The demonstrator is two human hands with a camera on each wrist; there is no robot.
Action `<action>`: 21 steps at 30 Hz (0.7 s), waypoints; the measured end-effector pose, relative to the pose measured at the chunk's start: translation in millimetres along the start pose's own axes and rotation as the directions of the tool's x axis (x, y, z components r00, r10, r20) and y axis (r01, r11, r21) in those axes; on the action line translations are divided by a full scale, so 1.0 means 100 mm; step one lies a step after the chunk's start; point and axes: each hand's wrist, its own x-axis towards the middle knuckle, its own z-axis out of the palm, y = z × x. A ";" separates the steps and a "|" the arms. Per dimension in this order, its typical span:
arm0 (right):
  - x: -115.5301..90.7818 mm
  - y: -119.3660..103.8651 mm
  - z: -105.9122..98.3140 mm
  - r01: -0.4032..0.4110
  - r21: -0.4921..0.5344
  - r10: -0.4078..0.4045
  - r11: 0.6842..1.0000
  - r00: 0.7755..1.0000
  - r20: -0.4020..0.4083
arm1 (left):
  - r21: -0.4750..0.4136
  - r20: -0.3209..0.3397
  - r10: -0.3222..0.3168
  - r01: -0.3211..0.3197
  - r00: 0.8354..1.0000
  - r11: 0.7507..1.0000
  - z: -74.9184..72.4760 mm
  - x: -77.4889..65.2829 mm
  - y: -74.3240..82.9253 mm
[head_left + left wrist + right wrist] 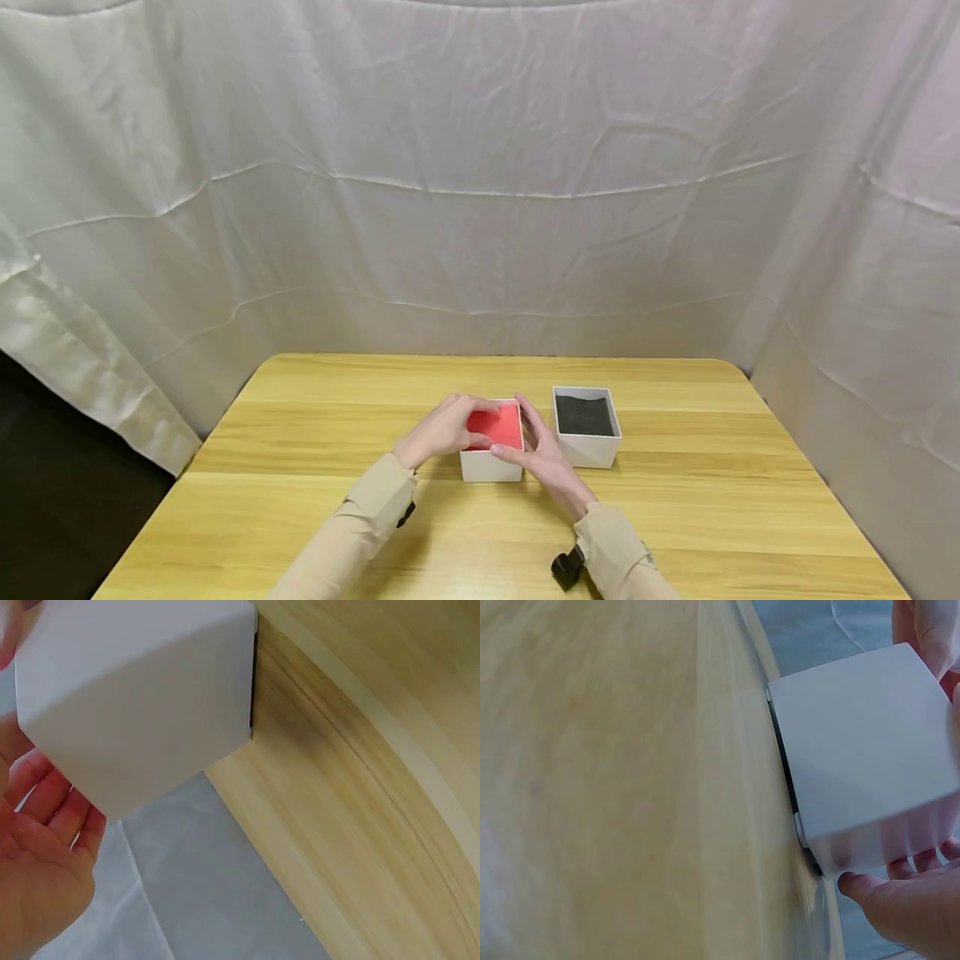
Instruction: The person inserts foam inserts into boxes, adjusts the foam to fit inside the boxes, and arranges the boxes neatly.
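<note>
A white box with a red inside stands between my hands near the middle of the table. My left hand holds it from the left; in the head view the thumb and index finger reach over the rim above the red. Other left fingers lie along the outer wall in the left wrist view. From the right side, my right hand grips the same box, its thumb at the near corner and its fingers along the right wall. In the right wrist view, the right thumb touches the box's lower edge.
A second white box, holding a dark grey piece, stands just right of my right hand. Both stand on a wooden table. A pale curtain hangs behind and at the sides.
</note>
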 end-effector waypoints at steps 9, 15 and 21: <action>0.00 0.01 0.01 0.006 0.010 -0.006 1.000 1.000 0.006 | 0.057 -0.023 0.052 -0.051 0.998 0.997 0.03 0.02 -0.02; 0.00 0.01 0.00 0.001 0.009 -0.001 1.000 1.000 0.015 | 0.141 -0.053 0.098 -0.090 0.994 0.986 0.10 0.04 -0.02; 0.00 0.01 0.00 -0.001 0.006 0.001 1.000 1.000 0.009 | 0.128 -0.072 0.069 -0.059 0.995 0.990 0.15 0.03 -0.02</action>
